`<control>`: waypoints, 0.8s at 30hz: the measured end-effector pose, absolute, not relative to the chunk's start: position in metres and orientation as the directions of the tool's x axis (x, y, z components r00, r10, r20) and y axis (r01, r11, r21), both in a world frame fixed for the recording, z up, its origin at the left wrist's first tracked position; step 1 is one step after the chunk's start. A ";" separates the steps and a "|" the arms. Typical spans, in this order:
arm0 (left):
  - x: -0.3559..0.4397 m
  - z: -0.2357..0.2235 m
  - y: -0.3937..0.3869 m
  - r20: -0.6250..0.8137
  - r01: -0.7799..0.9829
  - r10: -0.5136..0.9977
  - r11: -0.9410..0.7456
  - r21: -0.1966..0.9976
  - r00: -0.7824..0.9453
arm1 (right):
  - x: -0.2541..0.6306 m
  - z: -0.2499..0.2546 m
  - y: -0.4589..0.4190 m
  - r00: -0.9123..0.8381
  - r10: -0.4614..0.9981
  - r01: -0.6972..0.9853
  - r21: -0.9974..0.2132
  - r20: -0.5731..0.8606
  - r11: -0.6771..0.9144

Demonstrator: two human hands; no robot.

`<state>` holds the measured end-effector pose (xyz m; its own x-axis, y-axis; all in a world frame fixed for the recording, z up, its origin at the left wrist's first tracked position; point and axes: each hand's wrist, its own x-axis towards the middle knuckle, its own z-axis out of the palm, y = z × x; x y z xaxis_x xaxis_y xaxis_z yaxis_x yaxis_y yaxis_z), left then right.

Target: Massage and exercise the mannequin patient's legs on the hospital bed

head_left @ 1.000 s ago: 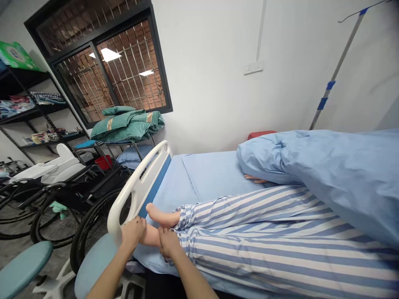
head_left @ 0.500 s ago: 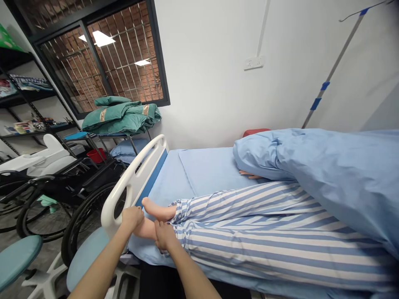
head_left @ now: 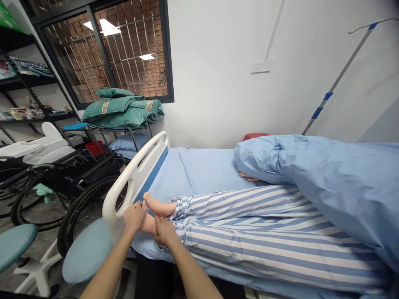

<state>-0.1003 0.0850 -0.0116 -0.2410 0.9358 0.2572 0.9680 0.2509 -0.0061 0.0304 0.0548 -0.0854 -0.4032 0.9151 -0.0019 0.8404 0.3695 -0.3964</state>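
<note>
A manikin in blue-and-white striped trousers [head_left: 249,232] lies on a hospital bed [head_left: 199,174] with a light blue sheet. Its two bare feet point at the white footboard [head_left: 131,178]. My left hand [head_left: 134,215] is wrapped round the near foot [head_left: 149,223] at the toes. My right hand [head_left: 164,234] grips the same leg at the ankle, on the trouser cuff. The far foot [head_left: 157,206] lies free just behind my hands. A light blue duvet [head_left: 327,178] covers the manikin's upper body, and one manikin hand [head_left: 249,177] shows under its edge.
Wheelchairs [head_left: 62,187] stand left of the footboard. Two teal stools [head_left: 84,253] sit near the bed corner. Folded green blankets [head_left: 124,110] lie on a rack under the barred window. Shelves [head_left: 21,95] line the left wall. An IV pole [head_left: 336,79] leans at the right.
The view has shifted slightly right and up. Both hands keep their hold on the near foot and ankle, with hardly any movement.
</note>
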 end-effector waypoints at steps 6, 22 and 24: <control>-0.115 -0.019 0.079 0.259 0.992 0.958 0.129 -0.015 -0.121 | 0.032 -0.084 0.055 -0.419 0.908 0.836 -0.397 -0.013 0.380; -0.112 0.011 0.092 -0.024 0.973 0.997 -0.076 -0.218 0.072 | 0.031 -0.084 0.054 -0.407 0.913 0.840 -0.398 -0.016 0.368; -0.109 0.012 0.101 -0.065 0.968 0.994 -0.099 -0.230 0.086 | 0.031 -0.080 0.053 -0.403 0.915 0.849 -0.384 -0.024 0.364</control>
<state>-0.1087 0.1010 0.0123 0.0864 0.9942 -0.0648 0.9681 -0.0991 -0.2303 0.0309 0.0529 -0.0796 -0.4029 0.9149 -0.0240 0.8486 0.3637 -0.3842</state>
